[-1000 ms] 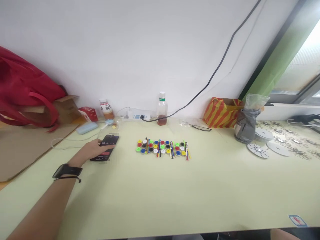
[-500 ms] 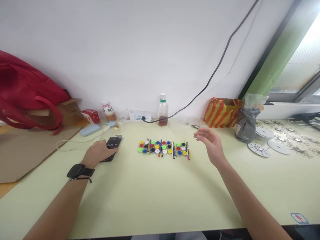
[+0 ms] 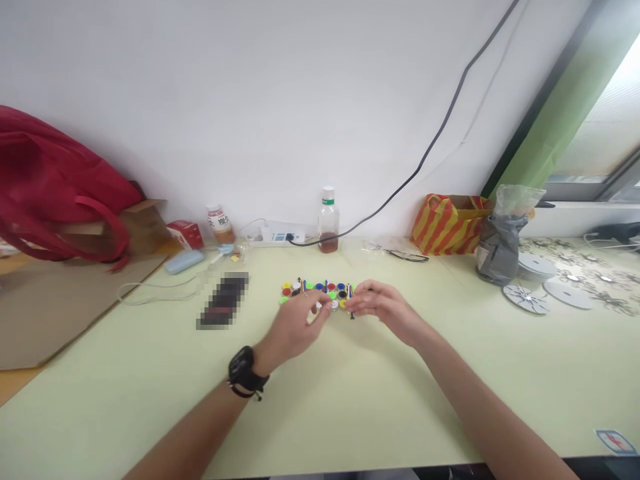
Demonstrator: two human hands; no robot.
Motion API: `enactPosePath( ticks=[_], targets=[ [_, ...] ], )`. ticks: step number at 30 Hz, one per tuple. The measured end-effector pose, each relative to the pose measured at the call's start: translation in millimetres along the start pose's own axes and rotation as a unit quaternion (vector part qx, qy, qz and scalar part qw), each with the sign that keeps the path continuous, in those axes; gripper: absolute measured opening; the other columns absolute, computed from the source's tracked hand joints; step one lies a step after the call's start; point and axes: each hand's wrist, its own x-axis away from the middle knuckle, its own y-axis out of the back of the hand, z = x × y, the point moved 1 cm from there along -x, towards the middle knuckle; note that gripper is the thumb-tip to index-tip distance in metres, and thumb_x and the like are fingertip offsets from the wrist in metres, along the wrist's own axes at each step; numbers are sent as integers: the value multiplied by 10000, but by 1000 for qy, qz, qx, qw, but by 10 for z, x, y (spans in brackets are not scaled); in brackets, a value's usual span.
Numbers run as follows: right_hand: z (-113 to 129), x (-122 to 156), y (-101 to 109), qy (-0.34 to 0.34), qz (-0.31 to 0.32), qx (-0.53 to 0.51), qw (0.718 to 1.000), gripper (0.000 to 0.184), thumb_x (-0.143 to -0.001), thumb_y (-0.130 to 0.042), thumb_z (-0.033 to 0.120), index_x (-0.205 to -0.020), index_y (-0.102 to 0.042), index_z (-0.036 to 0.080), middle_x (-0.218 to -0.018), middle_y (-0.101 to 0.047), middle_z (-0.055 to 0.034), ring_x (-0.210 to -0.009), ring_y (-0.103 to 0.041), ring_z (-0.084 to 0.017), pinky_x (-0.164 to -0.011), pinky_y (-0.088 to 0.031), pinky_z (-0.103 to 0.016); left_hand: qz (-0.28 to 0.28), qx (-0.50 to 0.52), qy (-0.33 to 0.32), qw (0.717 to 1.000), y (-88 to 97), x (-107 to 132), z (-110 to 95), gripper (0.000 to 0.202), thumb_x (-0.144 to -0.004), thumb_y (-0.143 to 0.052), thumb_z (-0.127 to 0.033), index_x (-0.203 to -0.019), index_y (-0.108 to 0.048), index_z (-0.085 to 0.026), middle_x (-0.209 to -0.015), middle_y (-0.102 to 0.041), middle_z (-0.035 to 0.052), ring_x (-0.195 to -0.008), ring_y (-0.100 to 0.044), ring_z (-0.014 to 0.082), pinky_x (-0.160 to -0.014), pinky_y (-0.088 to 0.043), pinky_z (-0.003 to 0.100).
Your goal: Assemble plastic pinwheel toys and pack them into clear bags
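Observation:
Small round coloured pieces [image 3: 319, 287] lie in tight rows at the middle of the table, with thin coloured arrow-ended sticks [image 3: 326, 287] between the groups. Over the front left of these rows is my left hand [image 3: 295, 327], wearing a black watch; its thumb and forefinger are apart, with nothing seen held between them. My right hand [image 3: 390, 312] reaches across the right end of the rows, fingers stretched and slightly curved, hiding the pieces there. Whether its fingertips touch the sticks beside them, I cannot tell. A phone [image 3: 223, 300], blurred into blocks, lies left of my left hand.
Along the wall stand a drink bottle [image 3: 329, 223], a power strip [image 3: 280, 235], a second bottle [image 3: 221, 225] and a striped bag [image 3: 447, 225]. Grey discs [image 3: 527, 299] and a grey plastic bag [image 3: 500, 250] are at the right. A red bag [image 3: 55, 180] and cardboard [image 3: 65, 307] occupy the left.
My left hand has left the phone and moved right to the coloured pieces. My right hand has come in leftward and now covers their right end.

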Motion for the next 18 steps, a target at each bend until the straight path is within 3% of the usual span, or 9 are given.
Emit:
enactPosePath(
  ticks=[2,5,12,18],
  targets=[
    [-119,5,-94,3,15,26,1000,250,-824,-747,372,-996,-653,218,-1018,-775,-93,-968,-726,-244,-899,-537,-405,14,-1,-57,998,-183,34,-53,197,-992,-483,-266,-911,-662,-249,-851,-716,55,-770,-644,216,-682,-458,358],
    [-245,29,-179,5,27,45,999,259,-811,-782,380,-969,-656,219,-941,-758,-60,-925,-714,-225,-873,-536,-391,27,-4,-95,995,-285,87,-19,194,-967,-484,-192,-862,-639,-241,-814,-699,39,-736,-625,204,-665,-439,348],
    [-358,60,-225,-17,42,57,997,287,-821,-786,411,-978,-656,210,-882,-748,-51,-880,-710,-219,-878,-536,-399,111,-18,-123,986,-220,174,86,159,-945,-520,-169,-928,-667,-229,-789,-678,25,-741,-613,199,-693,-438,331],
    [-401,68,-215,-35,68,75,994,259,-821,-792,383,-959,-662,207,-889,-753,-52,-896,-714,-222,-878,-534,-384,140,-26,-147,979,-236,205,116,185,-926,-528,-152,-923,-690,-242,-759,-699,19,-711,-635,197,-694,-435,334]
  ],
)
